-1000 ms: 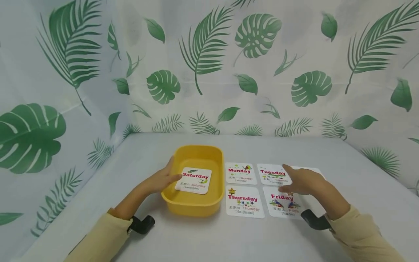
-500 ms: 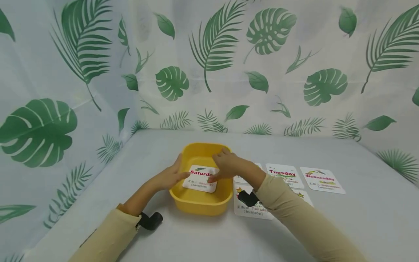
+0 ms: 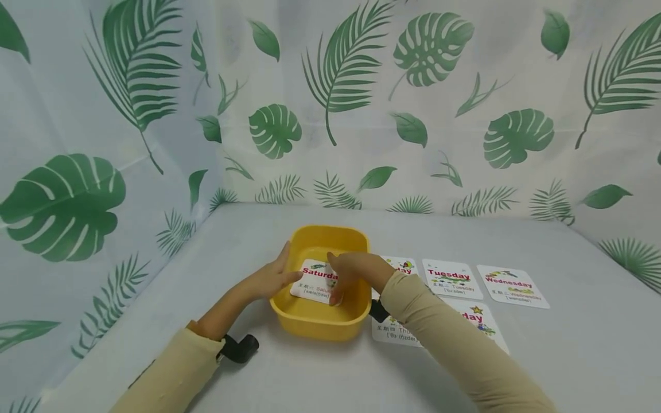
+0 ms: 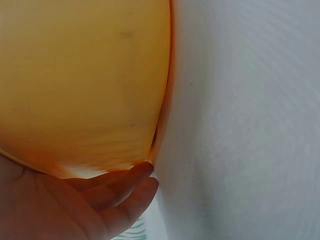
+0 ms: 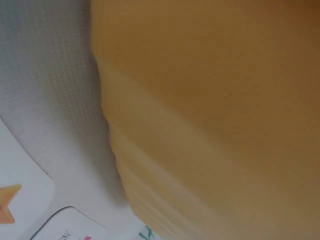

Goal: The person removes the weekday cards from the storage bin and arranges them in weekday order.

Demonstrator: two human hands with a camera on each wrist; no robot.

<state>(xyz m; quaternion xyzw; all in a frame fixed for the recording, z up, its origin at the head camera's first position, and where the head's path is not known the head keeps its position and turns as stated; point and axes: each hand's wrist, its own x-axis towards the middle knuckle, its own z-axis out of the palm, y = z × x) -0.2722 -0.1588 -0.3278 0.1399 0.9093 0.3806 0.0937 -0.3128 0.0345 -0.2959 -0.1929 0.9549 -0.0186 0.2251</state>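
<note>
Left hand point(image 3: 265, 280) on the left wall of the yellow tub point(image 3: 320, 328): thumb over the rim, fingers along the outside, so partly closed, with hold of the tub wall. Same grip as a second ago; looks like steadying.

Saturday card point(image 3: 311, 281) inside the tub, face up, toward the left. Its right part is covered; cannot tell whether it lies flat there or is lifted.

Right hand point(image 3: 353, 271) deep in the tub, coming in over the right rim, one digit at the far side, another pointing down at the near side of the card's right part. Fingers partly spread; whether they pinch the card, cannot tell. The right wrist view shows mostly tub wall.

Change: a second ago this hand was out over the cards on the right; now it is down at the Saturday card. My reading: work has moved from the laid-out cards to this one.

Right, on the desk point(image 3: 573, 355): far row, Monday point(image 3: 405, 265), Tuesday point(image 3: 451, 279), Wednesday point(image 3: 511, 285), the last now uncovered; near row, Thursday point(image 3: 397, 332) and Friday point(image 3: 479, 316), both partly under the right sleeve point(image 3: 444, 338).
</note>
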